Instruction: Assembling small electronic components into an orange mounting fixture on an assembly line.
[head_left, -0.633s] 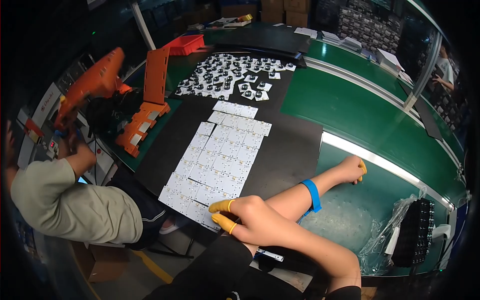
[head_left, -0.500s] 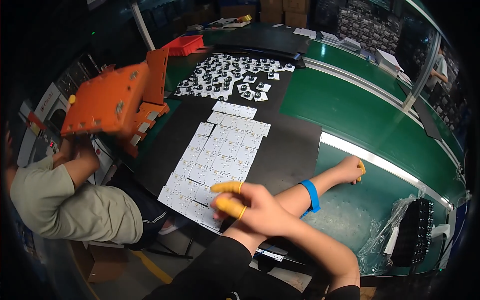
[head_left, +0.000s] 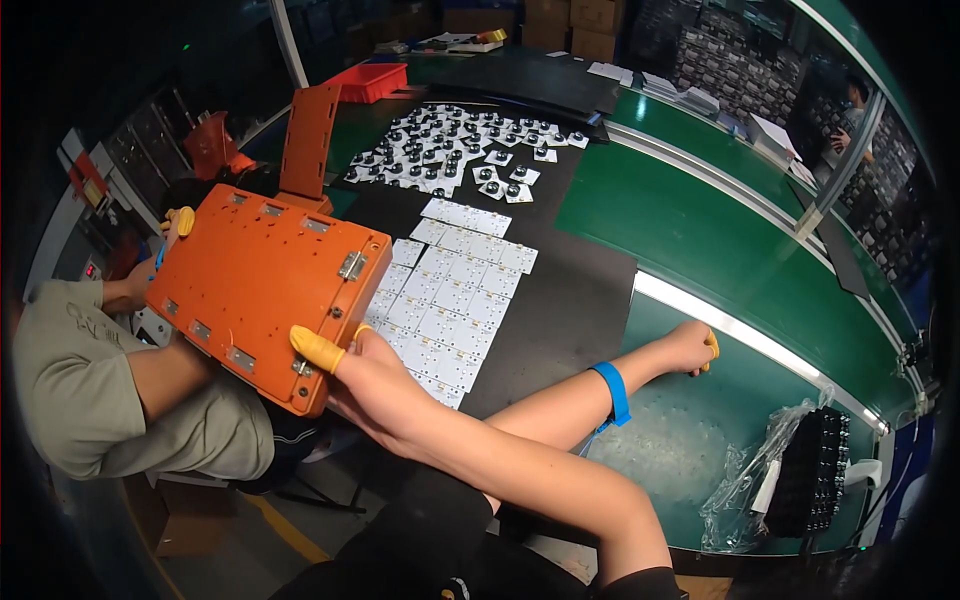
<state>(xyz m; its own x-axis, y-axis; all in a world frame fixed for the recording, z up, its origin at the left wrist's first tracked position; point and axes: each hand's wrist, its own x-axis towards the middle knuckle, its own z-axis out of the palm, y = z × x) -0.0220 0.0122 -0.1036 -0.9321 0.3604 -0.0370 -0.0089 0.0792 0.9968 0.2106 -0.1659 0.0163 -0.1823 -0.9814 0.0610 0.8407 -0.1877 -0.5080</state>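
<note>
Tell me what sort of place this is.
Most likely an electronics assembly line: a green conveyor belt, rows of small white circuit boards on a black mat, and an orange fixture plate being handed over.

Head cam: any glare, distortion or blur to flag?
Head view: fisheye bends the green conveyor edges and darkens the rim; a bright glare strip runs along the near rail; the orange plate, left hand and white boards look sharp.

Bare forearms on both sides, no sleeves reaching them. Yellow rubber finger cots cap the fingers (head_left: 318,348) of the left hand (head_left: 372,385), and another shows on the right hand (head_left: 692,345). A blue wrist strap (head_left: 612,392) bands the right forearm. Dark trousers below.
</note>
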